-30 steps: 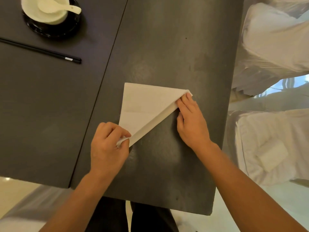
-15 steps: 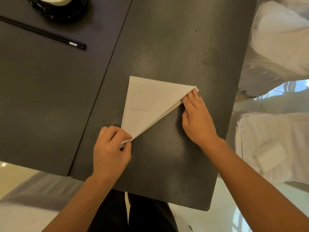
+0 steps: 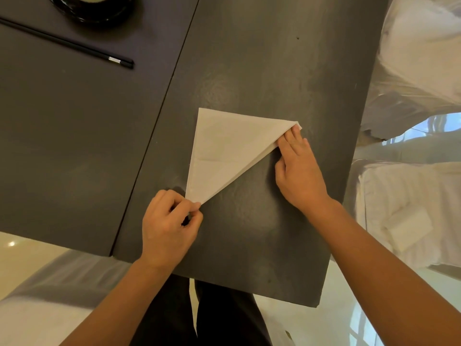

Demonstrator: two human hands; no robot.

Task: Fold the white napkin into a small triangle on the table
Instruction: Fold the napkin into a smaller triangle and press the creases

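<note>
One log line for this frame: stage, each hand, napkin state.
stage: napkin folded into triangle on table | left hand: pinches near corner | right hand: flat fingers press right corner

dark table (image 3: pixel 249 58), white napkin (image 3: pixel 224 151), black chopsticks (image 3: pixel 74 47), black dish (image 3: pixel 94 11)

White napkin (image 3: pixel 224 151), folded into a triangle and lying flat on the dark grey table (image 3: pixel 249 71) at the centre of the frame. One short edge runs nearly vertically on the left; the other slants from the upper-left corner to the right tip. The long folded edge descends diagonally from the right tip to the lower tip. A faint straight crease crosses the top layer. The left hand (image 3: pixel 169 226) pinches the lower tip; the straight fingers of the right hand (image 3: pixel 299 171) rest against the fold at the right tip.
</note>
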